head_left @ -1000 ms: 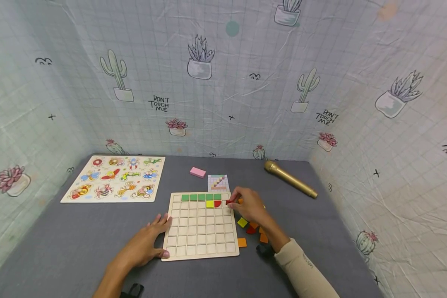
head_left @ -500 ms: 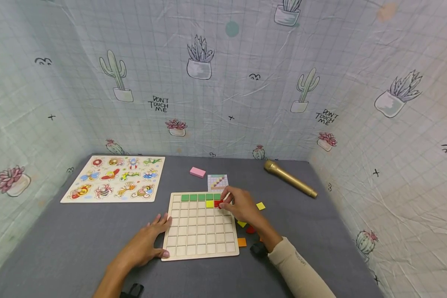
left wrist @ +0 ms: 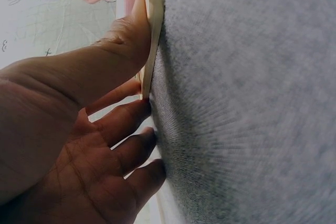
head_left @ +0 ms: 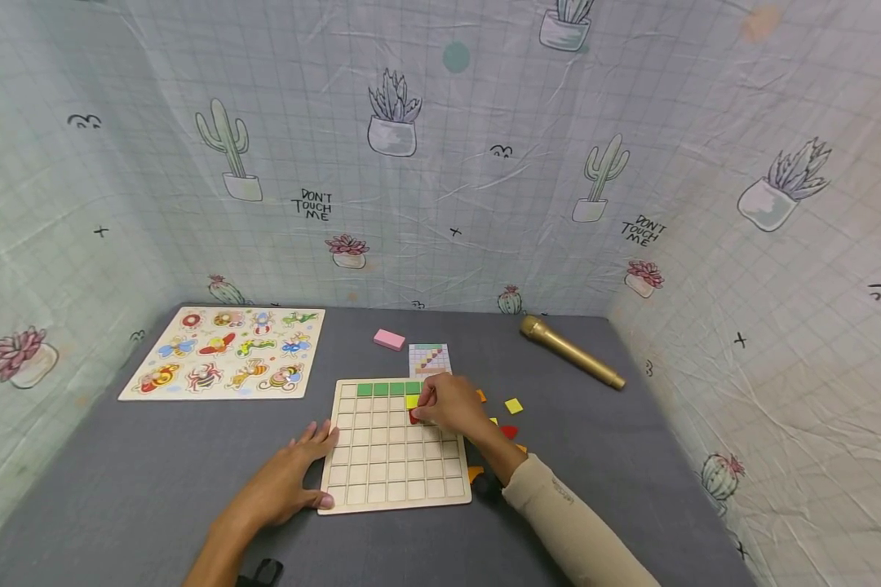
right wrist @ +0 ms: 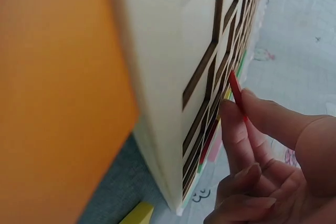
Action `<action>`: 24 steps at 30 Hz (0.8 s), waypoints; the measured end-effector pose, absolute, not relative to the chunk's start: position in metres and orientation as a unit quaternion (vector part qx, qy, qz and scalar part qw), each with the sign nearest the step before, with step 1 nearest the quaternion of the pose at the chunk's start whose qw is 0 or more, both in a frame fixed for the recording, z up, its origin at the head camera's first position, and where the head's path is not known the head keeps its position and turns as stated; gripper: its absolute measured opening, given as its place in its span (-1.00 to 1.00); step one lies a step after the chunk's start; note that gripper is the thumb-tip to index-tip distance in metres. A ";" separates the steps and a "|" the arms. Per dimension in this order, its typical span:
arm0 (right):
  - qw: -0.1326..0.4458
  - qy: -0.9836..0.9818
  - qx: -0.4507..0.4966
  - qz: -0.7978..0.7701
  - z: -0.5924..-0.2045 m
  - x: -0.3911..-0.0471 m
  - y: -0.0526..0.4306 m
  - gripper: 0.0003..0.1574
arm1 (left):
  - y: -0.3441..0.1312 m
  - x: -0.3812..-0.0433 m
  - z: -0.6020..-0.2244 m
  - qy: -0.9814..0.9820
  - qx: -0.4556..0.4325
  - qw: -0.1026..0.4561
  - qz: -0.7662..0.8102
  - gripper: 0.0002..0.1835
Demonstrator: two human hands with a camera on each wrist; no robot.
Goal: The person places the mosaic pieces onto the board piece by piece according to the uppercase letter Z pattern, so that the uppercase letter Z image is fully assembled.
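A wooden grid board [head_left: 389, 465] lies on the dark table, with several green tiles [head_left: 382, 390] in its top row and a yellow tile [head_left: 412, 401] just below them. My right hand [head_left: 451, 403] pinches a small red tile [right wrist: 237, 95] between thumb and index finger, close over the cells beneath the yellow one. Another red tile [right wrist: 209, 142] sits in the board, hidden by my hand in the head view. My left hand [head_left: 282, 481] lies at the board's left edge, fingers spread, with its thumb [left wrist: 128, 11] on the near corner.
Loose yellow [head_left: 513, 405], red [head_left: 509, 431] and orange [head_left: 475, 473] pieces lie right of the board. Behind it are a pattern card [head_left: 429, 359] and a pink block [head_left: 389, 339]. An insect puzzle board [head_left: 223, 355] is at left, a gold microphone [head_left: 573, 353] at right.
My right hand has carried the red tile leftward from the board's right edge, past the other red tile, to below the yellow tile. The left hand has stayed still.
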State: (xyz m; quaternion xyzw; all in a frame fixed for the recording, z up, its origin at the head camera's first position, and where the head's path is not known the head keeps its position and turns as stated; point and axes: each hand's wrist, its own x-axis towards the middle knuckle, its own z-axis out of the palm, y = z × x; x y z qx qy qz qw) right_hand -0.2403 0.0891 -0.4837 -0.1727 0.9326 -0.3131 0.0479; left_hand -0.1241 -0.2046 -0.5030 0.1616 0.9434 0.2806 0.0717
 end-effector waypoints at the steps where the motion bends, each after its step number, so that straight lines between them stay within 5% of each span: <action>1: 0.049 0.937 -0.169 -0.303 -0.484 -0.241 0.087 -0.74 | -0.205 -0.124 -0.503 0.943 0.162 0.072 0.281 0.14; 24: 0.070 0.928 -0.188 -0.313 -0.485 -0.241 0.086 -0.84 | -0.204 -0.123 -0.501 0.943 0.168 0.068 0.280 0.13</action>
